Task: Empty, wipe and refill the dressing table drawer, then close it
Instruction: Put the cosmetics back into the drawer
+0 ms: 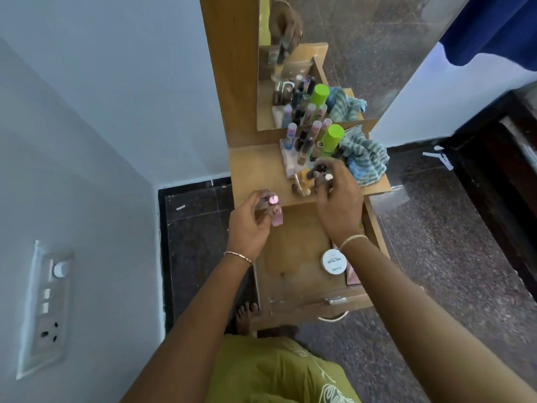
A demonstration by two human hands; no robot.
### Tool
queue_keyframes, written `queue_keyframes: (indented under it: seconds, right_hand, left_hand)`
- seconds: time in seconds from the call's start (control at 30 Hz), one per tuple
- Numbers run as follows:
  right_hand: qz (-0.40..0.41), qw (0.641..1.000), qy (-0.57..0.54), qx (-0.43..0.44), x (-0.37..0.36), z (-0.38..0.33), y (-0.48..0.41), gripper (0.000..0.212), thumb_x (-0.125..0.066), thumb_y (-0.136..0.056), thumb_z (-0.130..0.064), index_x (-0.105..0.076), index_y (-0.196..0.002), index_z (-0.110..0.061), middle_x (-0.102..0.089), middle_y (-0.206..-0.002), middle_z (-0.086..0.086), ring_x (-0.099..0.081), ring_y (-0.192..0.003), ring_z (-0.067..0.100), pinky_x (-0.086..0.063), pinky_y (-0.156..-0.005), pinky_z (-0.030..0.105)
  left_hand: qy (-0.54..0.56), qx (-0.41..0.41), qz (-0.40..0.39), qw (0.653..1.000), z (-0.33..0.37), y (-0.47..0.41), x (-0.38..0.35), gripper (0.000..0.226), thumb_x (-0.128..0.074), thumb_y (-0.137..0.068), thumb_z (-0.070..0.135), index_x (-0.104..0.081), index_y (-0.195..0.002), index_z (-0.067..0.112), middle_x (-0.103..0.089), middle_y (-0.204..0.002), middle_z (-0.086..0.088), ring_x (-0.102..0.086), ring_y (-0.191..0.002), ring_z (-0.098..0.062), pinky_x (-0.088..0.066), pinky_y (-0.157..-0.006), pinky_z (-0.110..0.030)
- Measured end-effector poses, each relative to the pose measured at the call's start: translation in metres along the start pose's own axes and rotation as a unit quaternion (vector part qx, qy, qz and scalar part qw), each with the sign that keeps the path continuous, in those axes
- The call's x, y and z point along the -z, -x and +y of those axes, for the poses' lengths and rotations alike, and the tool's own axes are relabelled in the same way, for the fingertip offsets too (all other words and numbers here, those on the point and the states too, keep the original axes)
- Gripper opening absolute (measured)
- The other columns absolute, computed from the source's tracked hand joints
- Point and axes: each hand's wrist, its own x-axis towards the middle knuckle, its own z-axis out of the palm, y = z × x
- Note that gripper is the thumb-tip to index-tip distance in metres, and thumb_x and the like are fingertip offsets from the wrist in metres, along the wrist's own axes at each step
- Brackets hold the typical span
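head-worn view, steeply down, close over drawer [293, 257]

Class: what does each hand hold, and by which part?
Left hand holds pink bottle by its upper body; right hand grips white-capped bottle, hold hidden.

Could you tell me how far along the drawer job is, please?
The drawer stands open, nearly bare: a white tin and a pink box lie inside. The left hand holds a pink bottle; the right hand grips small bottles on the tabletop. Most bottles stand by the cloth, so refilling and closing remain.
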Motion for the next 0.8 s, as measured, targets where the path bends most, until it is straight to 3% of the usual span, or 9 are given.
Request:
queue_keyframes:
  seconds: [0.13, 0.3, 0.47, 0.63, 0.7, 0.8]
  right_hand:
    - [0.000, 0.999, -0.046, -0.007, 0.020, 0.016, 0.046, 0.019, -0.056, -0.092, -0.015, -0.058, -0.110, -0.022, -0.065, -0.087, -0.010, -0.058, -0.069, 0.009, -0.048, -0.062, 0.032]
    - [-0.013, 0.997, -0.075, -0.025, 0.027, 0.050, 0.096, 0.022, -0.060, -0.091, -0.007, -0.061, -0.109, -0.018, -0.068, -0.099, -0.009, -0.062, -0.086, 0.007, -0.052, -0.072, 0.036]
    - [-0.011, 0.996, -0.053, -0.066, 0.016, 0.082, 0.126, 0.020, -0.059, -0.092, -0.014, -0.059, -0.108, -0.026, -0.067, -0.094, -0.012, -0.063, -0.083, 0.008, -0.053, -0.068, 0.038]
    - [-0.003, 0.995, -0.023, -0.094, 0.006, 0.104, 0.129, 0.029, -0.063, -0.087, -0.010, -0.058, -0.100, -0.036, -0.063, -0.090, -0.030, -0.062, -0.084, -0.005, -0.050, -0.070, 0.013]
    - [-0.001, 0.995, -0.009, -0.104, 0.002, 0.112, 0.125, 0.028, -0.063, -0.086, -0.010, -0.058, -0.097, -0.035, -0.062, -0.085, -0.030, -0.060, -0.081, -0.007, -0.047, -0.069, 0.008]
    - [0.000, 0.993, -0.005, -0.114, -0.008, 0.121, 0.117, 0.016, -0.061, -0.087, -0.012, -0.060, -0.093, -0.027, -0.065, -0.085, -0.017, -0.061, -0.078, -0.001, -0.051, -0.074, 0.021]
  left_hand:
    - [0.018, -0.005, -0.007, 1.000, -0.012, 0.020, -0.020, 0.031, -0.068, -0.083, 0.007, -0.062, -0.108, 0.023, -0.068, -0.105, 0.009, -0.063, -0.103, -0.005, -0.048, -0.081, -0.007]
    - [0.048, -0.038, -0.028, 0.998, -0.040, 0.036, -0.046, 0.034, -0.065, -0.082, -0.001, -0.062, -0.106, 0.024, -0.065, -0.106, 0.014, -0.060, -0.101, 0.003, -0.044, -0.077, -0.003]
    - [0.030, -0.054, -0.047, 0.997, -0.072, 0.039, -0.066, 0.034, -0.065, -0.084, 0.006, -0.061, -0.109, 0.028, -0.064, -0.107, 0.017, -0.060, -0.105, 0.000, -0.045, -0.079, -0.003]
    - [0.002, -0.095, -0.047, 0.994, -0.089, 0.029, -0.080, 0.030, -0.066, -0.084, 0.008, -0.060, -0.106, 0.028, -0.065, -0.104, 0.015, -0.062, -0.102, -0.001, -0.049, -0.083, -0.011]
    - [-0.021, -0.097, -0.055, 0.994, -0.090, 0.019, -0.086, 0.031, -0.067, -0.083, 0.008, -0.059, -0.103, 0.031, -0.063, -0.100, 0.018, -0.061, -0.097, 0.003, -0.046, -0.080, -0.007]
    - [-0.064, -0.102, -0.068, 0.990, -0.091, 0.004, -0.095, 0.026, -0.068, -0.082, 0.008, -0.062, -0.098, 0.027, -0.061, -0.091, 0.020, -0.058, -0.087, 0.009, -0.044, -0.076, -0.003]
